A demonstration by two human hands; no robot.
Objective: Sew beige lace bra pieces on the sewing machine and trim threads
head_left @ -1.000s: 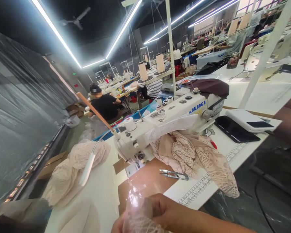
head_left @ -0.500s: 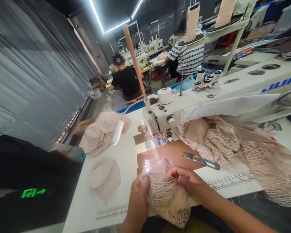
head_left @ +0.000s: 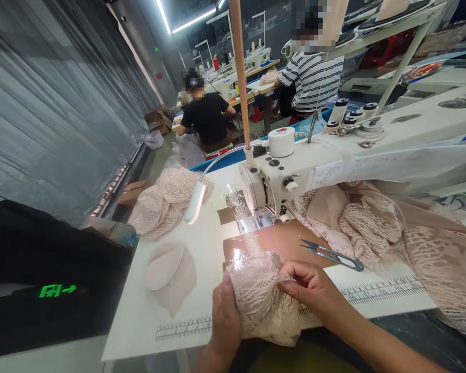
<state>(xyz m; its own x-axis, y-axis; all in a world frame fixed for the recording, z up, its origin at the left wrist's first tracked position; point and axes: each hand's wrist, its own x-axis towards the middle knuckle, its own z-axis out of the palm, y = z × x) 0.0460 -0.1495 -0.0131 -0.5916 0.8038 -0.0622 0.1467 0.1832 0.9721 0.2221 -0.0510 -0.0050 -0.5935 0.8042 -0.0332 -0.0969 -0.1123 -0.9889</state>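
Note:
Between my hands, over the front of the sewing table, is a beige lace fabric piece with a rounded, cup-like bulge. My left hand grips its left edge, thumb on top and the other fingers hidden behind. On the right edge, my right hand pinches the lace between thumb and fingers. Just beyond stands the sewing machine, its needle area above a metal plate and a brown sheet. Thread snips lie right of the sheet, beyond my right hand.
Stacked lace cups sit at the table's back left, near a lit lamp. Flat beige pieces lie at left. More lace fabric is heaped at right under the machine arm. Two people sit at other machines behind.
The lace piece has turned in my hands, its bulge now facing up more and its lower end drawn in. My right hand's pinch has shifted along the edge. The camera view has moved slightly.

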